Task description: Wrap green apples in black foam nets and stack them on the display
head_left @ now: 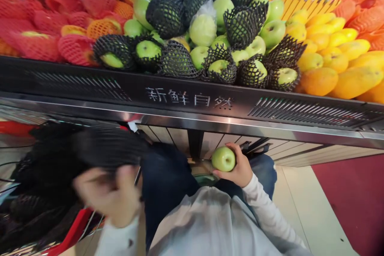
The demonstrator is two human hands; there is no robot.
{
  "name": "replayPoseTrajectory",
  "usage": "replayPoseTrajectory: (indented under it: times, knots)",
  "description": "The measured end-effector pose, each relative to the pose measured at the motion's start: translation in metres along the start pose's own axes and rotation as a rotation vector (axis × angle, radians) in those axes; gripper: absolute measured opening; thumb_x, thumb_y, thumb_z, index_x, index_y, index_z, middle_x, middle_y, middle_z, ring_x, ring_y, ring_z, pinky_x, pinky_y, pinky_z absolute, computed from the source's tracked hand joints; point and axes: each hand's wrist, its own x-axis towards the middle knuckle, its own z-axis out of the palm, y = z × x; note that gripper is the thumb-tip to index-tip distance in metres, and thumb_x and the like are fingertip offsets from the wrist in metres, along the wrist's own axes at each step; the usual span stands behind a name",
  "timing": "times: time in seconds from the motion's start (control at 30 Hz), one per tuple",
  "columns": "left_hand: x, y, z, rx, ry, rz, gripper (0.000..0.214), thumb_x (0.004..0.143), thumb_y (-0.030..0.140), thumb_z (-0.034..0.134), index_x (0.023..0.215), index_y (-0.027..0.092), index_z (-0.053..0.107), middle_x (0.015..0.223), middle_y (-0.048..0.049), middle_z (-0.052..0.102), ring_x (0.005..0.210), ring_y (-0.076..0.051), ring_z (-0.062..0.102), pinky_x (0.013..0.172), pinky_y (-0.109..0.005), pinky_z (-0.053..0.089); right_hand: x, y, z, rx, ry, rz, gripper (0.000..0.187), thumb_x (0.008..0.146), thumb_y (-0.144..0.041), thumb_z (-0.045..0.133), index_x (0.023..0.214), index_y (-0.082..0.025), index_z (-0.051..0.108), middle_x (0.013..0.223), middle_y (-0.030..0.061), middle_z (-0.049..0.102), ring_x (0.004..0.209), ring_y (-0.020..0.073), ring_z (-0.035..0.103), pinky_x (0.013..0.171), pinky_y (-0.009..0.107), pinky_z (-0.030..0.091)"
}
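My right hand (240, 170) is closed round a green apple (223, 159), held above my lap with its dimpled end showing. On the other side my left hand (111, 192), smeared by motion, grips a black foam fruit net (109, 146). Beside and behind that net lies a dark heap of black foam nets (42, 168), piled on a cart with a red bar. On the stand in front, green apples (272, 34) are stacked, several of them wearing black nets (177, 60).
A black slotted ledge (183, 92) with a metal edge runs across in front of me. Red- and orange-netted fruit (76, 20) sits left of the apples, yellow mangoes (339, 56) to the right. The cart's red bar (70, 230) is at lower left.
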Motion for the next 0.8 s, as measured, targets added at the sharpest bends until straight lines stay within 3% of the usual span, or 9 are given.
replayPoseTrajectory:
  times: [0.07, 0.13, 0.23, 0.3, 0.37, 0.47, 0.53, 0.67, 0.8]
  knots:
    - [-0.049, 0.034, 0.034, -0.259, -0.462, 0.065, 0.021, 0.084, 0.028, 0.071, 0.09, 0.023, 0.052, 0.089, 0.0008, 0.059, 0.079, -0.014, 0.056, 0.072, -0.026, 0.043, -0.002, 0.001, 0.007, -0.008, -0.036, -0.03, 0.09, 0.063, -0.061, 0.083, 0.133, -0.02, 0.043, 0.114, 0.0116, 0.07, 0.095, 0.0269, 0.074, 0.083, 0.039, 0.063]
    - [-0.082, 0.056, 0.06, -0.412, -0.95, 0.079, 0.006, 0.094, 0.018, 0.053, 0.092, 0.023, 0.056, 0.112, -0.0069, 0.063, 0.107, -0.02, 0.061, 0.091, -0.034, 0.047, -0.005, 0.004, 0.013, -0.077, -0.087, -0.168, 0.075, 0.075, -0.056, 0.076, 0.136, -0.023, 0.047, 0.118, 0.01, 0.072, 0.103, 0.0269, 0.073, 0.091, 0.041, 0.062]
    - [-0.104, 0.064, 0.078, -0.504, -1.264, -0.053, 0.009, 0.095, 0.024, 0.052, 0.1, 0.023, 0.06, 0.149, -0.0122, 0.041, 0.142, -0.029, 0.039, 0.114, -0.046, 0.034, -0.009, 0.011, 0.015, -0.241, -0.125, -0.41, 0.051, 0.091, -0.047, 0.06, 0.138, -0.027, 0.054, 0.125, 0.0077, 0.072, 0.113, 0.0263, 0.069, 0.104, 0.047, 0.056]
    - [-0.113, 0.056, 0.082, -0.643, -1.328, -0.263, 0.019, 0.095, 0.037, 0.056, 0.108, 0.023, 0.057, 0.156, -0.0118, 0.027, 0.146, -0.032, 0.031, 0.113, -0.046, 0.035, -0.011, 0.013, 0.012, -0.299, -0.102, -0.43, 0.047, 0.093, -0.047, 0.058, 0.137, -0.028, 0.058, 0.121, 0.0074, 0.074, 0.109, 0.0259, 0.07, 0.105, 0.048, 0.056]
    - [-0.124, 0.047, 0.084, -0.783, -1.345, -0.525, 0.029, 0.093, 0.046, 0.059, 0.111, 0.025, 0.048, 0.146, -0.0109, 0.035, 0.132, -0.028, 0.045, 0.1, -0.04, 0.044, -0.013, 0.012, 0.011, -0.312, -0.03, -0.357, 0.043, 0.091, -0.051, 0.06, 0.126, -0.025, 0.066, 0.11, 0.0089, 0.077, 0.099, 0.0266, 0.073, 0.096, 0.047, 0.06]
    - [-0.144, 0.042, 0.089, -0.804, -1.226, -0.788, 0.042, 0.087, 0.045, 0.069, 0.105, 0.028, 0.035, 0.109, -0.0011, 0.049, 0.094, -0.015, 0.055, 0.083, -0.03, 0.046, -0.015, 0.008, 0.014, -0.281, 0.095, -0.217, 0.048, 0.084, -0.058, 0.066, 0.107, -0.017, 0.071, 0.096, 0.014, 0.076, 0.086, 0.0276, 0.073, 0.078, 0.042, 0.064]
    - [-0.152, 0.042, 0.091, -0.742, -1.125, -0.834, 0.048, 0.084, 0.045, 0.074, 0.101, 0.027, 0.033, 0.098, 0.0025, 0.047, 0.087, -0.013, 0.053, 0.081, -0.028, 0.045, -0.016, 0.005, 0.021, -0.259, 0.124, -0.169, 0.051, 0.081, -0.058, 0.069, 0.106, -0.014, 0.069, 0.095, 0.0158, 0.075, 0.088, 0.0284, 0.073, 0.075, 0.04, 0.063]
    - [-0.151, 0.043, 0.093, -0.681, -1.053, -0.792, 0.05, 0.084, 0.046, 0.073, 0.104, 0.027, 0.031, 0.1, 0.0019, 0.046, 0.09, -0.014, 0.052, 0.083, -0.029, 0.045, -0.015, -0.003, 0.027, -0.197, 0.04, -0.244, 0.044, 0.083, -0.045, 0.07, 0.118, -0.018, 0.066, 0.106, 0.0144, 0.074, 0.105, 0.0299, 0.07, 0.094, 0.045, 0.06]
    - [-0.144, 0.033, 0.092, -0.662, -1.027, -0.741, 0.054, 0.081, 0.049, 0.074, 0.103, 0.027, 0.03, 0.097, 0.0029, 0.045, 0.081, -0.012, 0.049, 0.072, -0.026, 0.043, -0.009, 0.0, 0.003, 0.008, -0.184, -0.269, 0.08, 0.08, -0.037, 0.072, 0.151, -0.016, 0.04, 0.143, 0.0188, 0.058, 0.133, 0.0298, 0.057, 0.109, 0.044, 0.052]
